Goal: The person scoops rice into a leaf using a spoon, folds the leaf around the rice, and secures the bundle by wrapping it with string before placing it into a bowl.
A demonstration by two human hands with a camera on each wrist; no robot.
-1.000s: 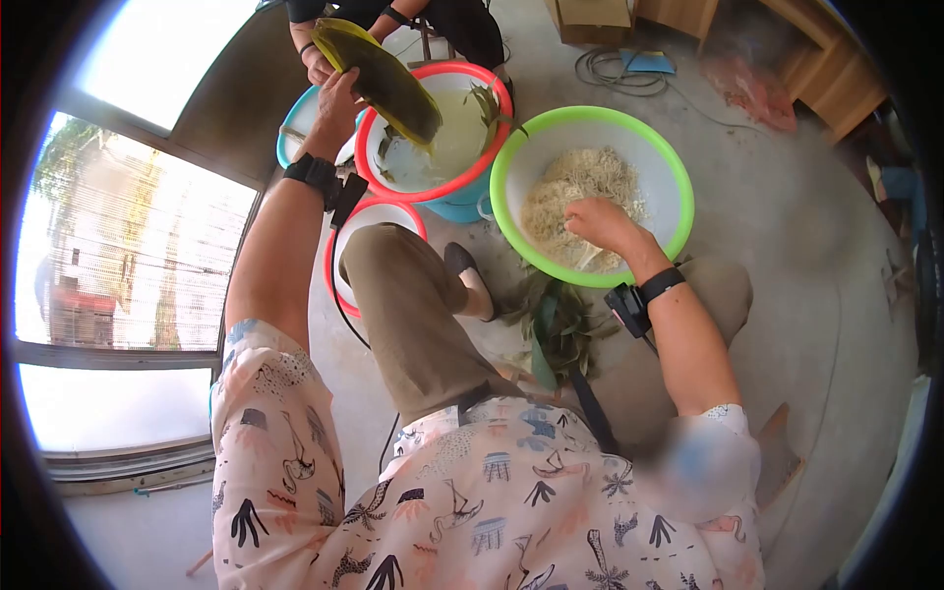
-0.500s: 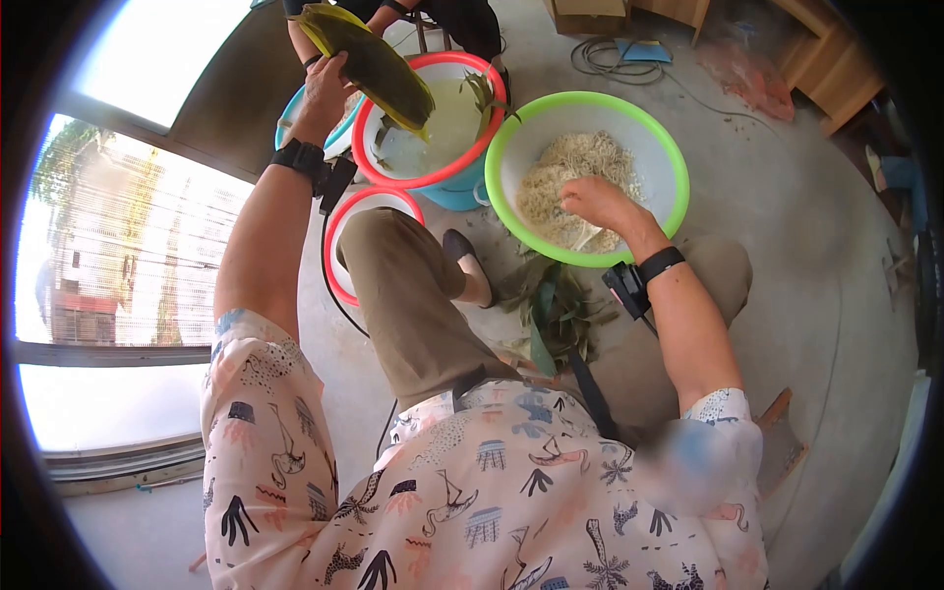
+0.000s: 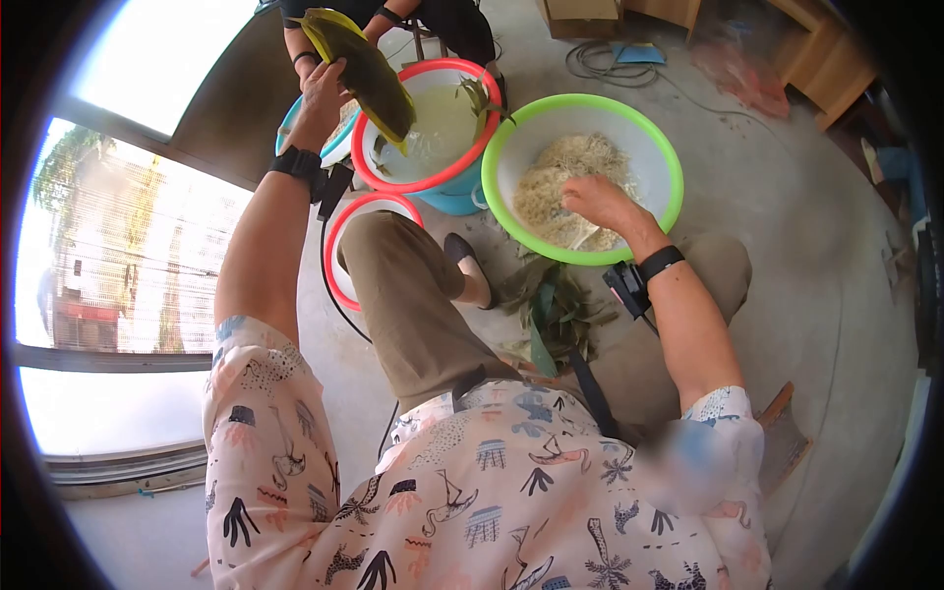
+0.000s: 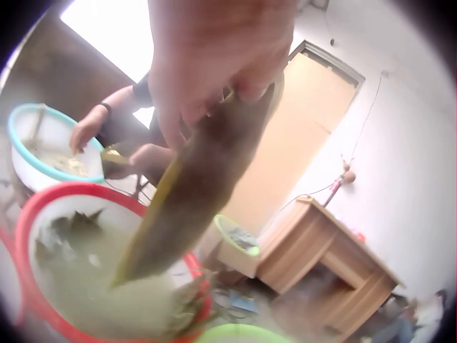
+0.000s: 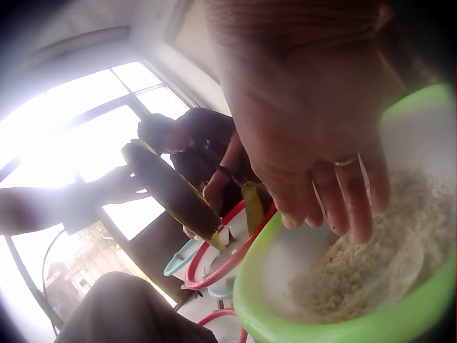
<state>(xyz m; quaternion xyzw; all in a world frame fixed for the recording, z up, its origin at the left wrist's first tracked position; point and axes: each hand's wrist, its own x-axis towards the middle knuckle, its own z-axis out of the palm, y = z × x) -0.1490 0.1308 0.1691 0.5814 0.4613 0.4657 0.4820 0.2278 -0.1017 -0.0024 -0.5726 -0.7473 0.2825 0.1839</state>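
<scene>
My left hand (image 3: 321,102) pinches a long, broad green leaf (image 3: 366,79) at its upper end. The leaf slants over the red-rimmed basin (image 3: 358,147) of cloudy water; in the left wrist view the leaf (image 4: 203,175) hangs from the fingers of my left hand (image 4: 218,53). Over pale, shredded-looking or grainy food (image 3: 553,187) in a green-rimmed bowl (image 3: 674,182) is my right hand (image 3: 605,205). In the right wrist view my right hand (image 5: 310,121) has its fingers loosely bent downward, with nothing visible between them. A whitish utensil-like thing (image 3: 587,237) lies below it.
Another person in dark clothes (image 5: 207,139) sits beyond the basins, near a blue-rimmed bowl (image 4: 21,146). A smaller red-rimmed basin (image 3: 332,265) stands by my knee. Leaves (image 3: 560,315) lie on the floor between my legs. Coiled cable (image 3: 590,67) and wooden furniture (image 3: 836,74) are farther off.
My left hand and the leaf have moved a little left over the red-rimmed basin. My right hand stays over the food, and the head view has shifted slightly.
</scene>
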